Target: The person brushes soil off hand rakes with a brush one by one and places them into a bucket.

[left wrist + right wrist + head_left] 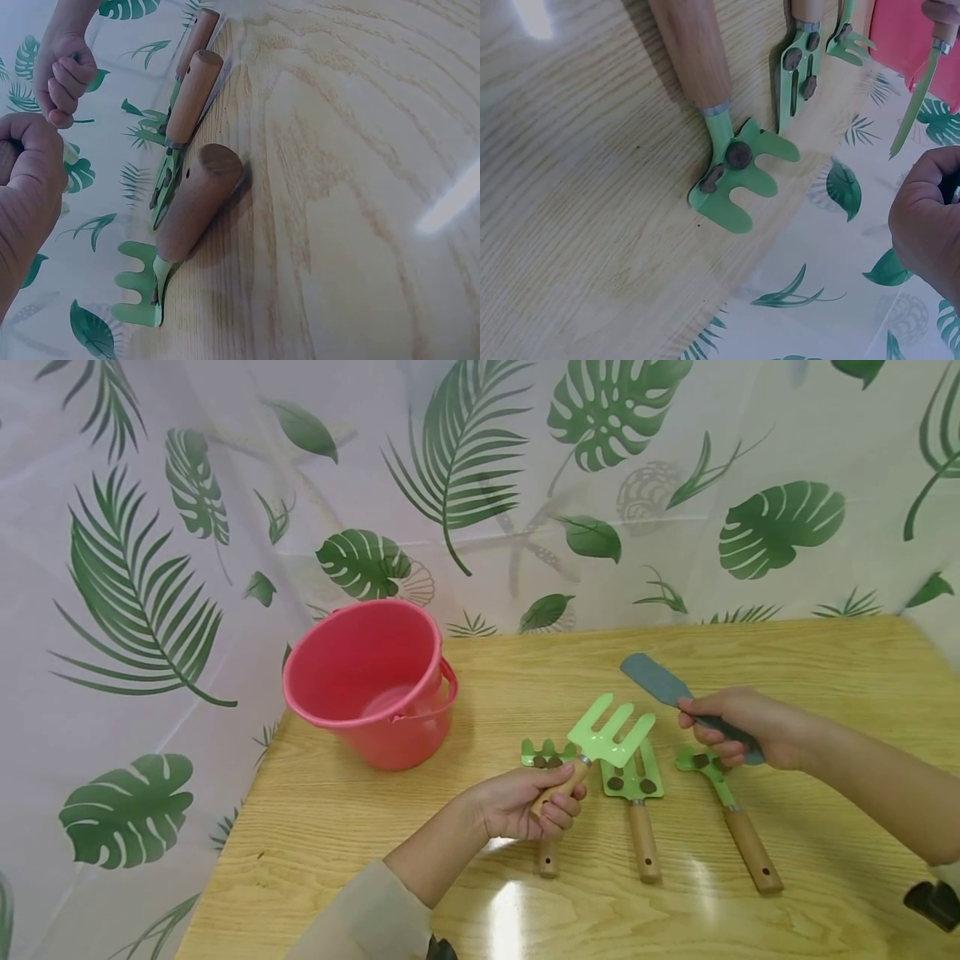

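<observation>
Left hand (pixel 525 802): fingers and thumb curled round the wooden handle of the hand fork (pixel 606 745)
Fork position: raised above the wooden table (pixel 300 827), three light green tines pointing up and away; no brown lump seen on the face turned to the head camera
Tools lying on table: three-pronged cultivator (pixel 752 852) at right, slotted tool (pixel 642 843) in the middle, small rake (pixel 549 860) at left, partly hidden by hand and fork; wooden handles toward the person
Brown lumps (pixel 739 155): on the heads of all three lying tools; material cannot be told
Right hand (pixel 750 727): fingers wrapped round the handle of the grey scraper (pixel 652 678), thumb and forefinger near the blade
Scraper position: above the cultivator's head, blade toward far left, apart from the fork
Pink bucket (pixel 397 739): beyond the left hand, at the table's far left
Leaf-print cloth (pixel 300 510): backdrop behind all
Fork and scraper: step in hand judged to be scraping the fork clean, probably finished or in a pause
Next move, judged: calls for freeing the left hand, then steadying a lumped tool by its handle for the blade
</observation>
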Demonstrator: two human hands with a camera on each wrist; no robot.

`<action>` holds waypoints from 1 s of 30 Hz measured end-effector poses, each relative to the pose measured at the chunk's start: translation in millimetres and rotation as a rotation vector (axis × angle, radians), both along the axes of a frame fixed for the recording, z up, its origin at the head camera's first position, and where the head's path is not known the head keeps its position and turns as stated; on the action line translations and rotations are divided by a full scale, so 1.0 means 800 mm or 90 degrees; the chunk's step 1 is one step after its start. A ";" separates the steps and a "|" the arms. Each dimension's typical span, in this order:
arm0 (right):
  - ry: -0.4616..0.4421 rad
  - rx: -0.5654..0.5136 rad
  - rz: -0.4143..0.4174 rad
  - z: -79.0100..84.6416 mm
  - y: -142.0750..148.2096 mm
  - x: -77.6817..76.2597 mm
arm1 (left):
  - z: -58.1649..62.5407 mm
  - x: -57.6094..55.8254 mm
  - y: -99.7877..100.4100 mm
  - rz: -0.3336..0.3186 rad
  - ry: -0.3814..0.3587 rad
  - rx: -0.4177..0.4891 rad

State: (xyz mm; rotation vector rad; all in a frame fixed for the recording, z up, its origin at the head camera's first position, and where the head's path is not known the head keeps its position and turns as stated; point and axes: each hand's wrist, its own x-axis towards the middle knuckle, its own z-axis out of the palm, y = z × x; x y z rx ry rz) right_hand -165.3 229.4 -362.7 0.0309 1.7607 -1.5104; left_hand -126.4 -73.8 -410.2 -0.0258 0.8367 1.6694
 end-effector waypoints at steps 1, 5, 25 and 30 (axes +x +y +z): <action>0.000 -0.001 0.004 0.001 -0.001 0.002 | 0.000 0.000 0.000 -0.001 0.002 0.002; 0.001 0.003 0.018 0.004 -0.006 0.007 | -0.002 -0.001 0.002 -0.002 0.006 0.009; 0.006 -0.036 0.078 0.016 -0.028 0.039 | -0.008 -0.003 0.010 -0.011 0.007 -0.010; -0.005 -0.049 0.092 0.015 -0.033 0.045 | -0.007 -0.003 0.014 -0.013 0.023 -0.005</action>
